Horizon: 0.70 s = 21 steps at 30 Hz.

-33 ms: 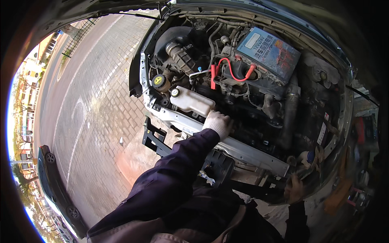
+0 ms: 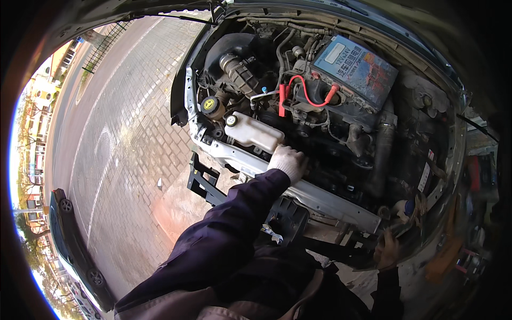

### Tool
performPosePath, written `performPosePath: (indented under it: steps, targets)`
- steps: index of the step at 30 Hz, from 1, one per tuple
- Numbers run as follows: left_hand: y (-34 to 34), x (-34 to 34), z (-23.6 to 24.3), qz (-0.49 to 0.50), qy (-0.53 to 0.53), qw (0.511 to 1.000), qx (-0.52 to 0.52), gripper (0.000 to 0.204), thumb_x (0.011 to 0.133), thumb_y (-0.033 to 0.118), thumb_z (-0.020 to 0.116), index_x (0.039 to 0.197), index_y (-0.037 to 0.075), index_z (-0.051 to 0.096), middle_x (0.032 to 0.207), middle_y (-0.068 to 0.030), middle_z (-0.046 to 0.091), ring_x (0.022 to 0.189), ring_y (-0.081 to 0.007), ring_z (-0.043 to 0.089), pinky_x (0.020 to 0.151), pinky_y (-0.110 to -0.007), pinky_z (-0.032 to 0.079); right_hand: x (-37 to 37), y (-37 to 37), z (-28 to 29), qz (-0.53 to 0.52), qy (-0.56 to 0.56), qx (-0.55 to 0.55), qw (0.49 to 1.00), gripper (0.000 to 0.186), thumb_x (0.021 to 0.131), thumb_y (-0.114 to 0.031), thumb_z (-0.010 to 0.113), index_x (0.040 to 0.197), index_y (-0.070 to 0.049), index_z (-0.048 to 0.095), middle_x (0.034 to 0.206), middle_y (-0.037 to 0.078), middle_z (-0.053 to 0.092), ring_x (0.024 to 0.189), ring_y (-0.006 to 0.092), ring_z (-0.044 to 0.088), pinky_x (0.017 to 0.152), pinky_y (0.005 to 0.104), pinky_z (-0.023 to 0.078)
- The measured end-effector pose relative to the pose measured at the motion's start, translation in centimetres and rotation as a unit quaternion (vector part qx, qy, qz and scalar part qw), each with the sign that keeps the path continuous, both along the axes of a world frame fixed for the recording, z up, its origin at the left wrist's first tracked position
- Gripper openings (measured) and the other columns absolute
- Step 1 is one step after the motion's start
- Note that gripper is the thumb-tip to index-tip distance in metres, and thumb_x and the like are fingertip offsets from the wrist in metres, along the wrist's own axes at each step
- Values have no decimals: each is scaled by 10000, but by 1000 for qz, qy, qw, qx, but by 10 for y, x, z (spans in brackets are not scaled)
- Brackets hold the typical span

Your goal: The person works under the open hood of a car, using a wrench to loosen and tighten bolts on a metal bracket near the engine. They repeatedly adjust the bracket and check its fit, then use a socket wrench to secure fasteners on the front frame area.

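My left hand, in a pale glove, reaches over the metal front crossmember beside a white plastic reservoir; its fingers bend down into shadow, hiding what they grip. Low at the right, my right hand is at the dark lower front corner of the car, its fingers dim and indistinct. Across the engine bay lies a blue, boxy power pack, with red clamps and a looped red cable near it. A pale object with a blue part sits above my right hand.
The raised hood's edge and strut arch overhead. A black bracket juts from the car's front over brick paving. A dark car stands at the left, near a railing. Blurred orange and red items lie at the far right.
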State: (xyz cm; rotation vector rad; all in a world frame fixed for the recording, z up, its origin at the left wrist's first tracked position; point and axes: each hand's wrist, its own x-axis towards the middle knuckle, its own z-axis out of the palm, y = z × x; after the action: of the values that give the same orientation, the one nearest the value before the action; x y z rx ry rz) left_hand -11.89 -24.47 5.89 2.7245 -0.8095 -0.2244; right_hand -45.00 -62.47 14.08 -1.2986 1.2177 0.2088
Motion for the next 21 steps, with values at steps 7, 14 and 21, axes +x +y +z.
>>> performPosePath:
  steps: [7,14,21]
  targets:
    - [1,-1,-9,1,-49,999,-5,421,1083,420,626,848,116,800,867,-130,801,932,-365,756,929,-516,551,42,76,-15,-381,-114,89,913,444,1143,-650,589,1006,-228,621,673,-85,373,497,88,316,444,266,210]
    - [-3,0,-15,-8,-72,997,-33,410,1085,403,638,855,99,791,867,-169,789,975,-400,747,979,-529,529,9,30,14,-17,-50,60,997,482,1183,-517,570,895,-140,656,621,-32,438,500,100,378,478,333,283]
    - [-3,1,-18,-9,-69,997,-21,416,1095,406,617,904,89,806,895,-190,800,999,-417,752,1050,-531,519,20,1,38,76,-8,144,987,478,1180,-496,603,910,-103,625,600,-67,349,473,81,303,448,324,225]
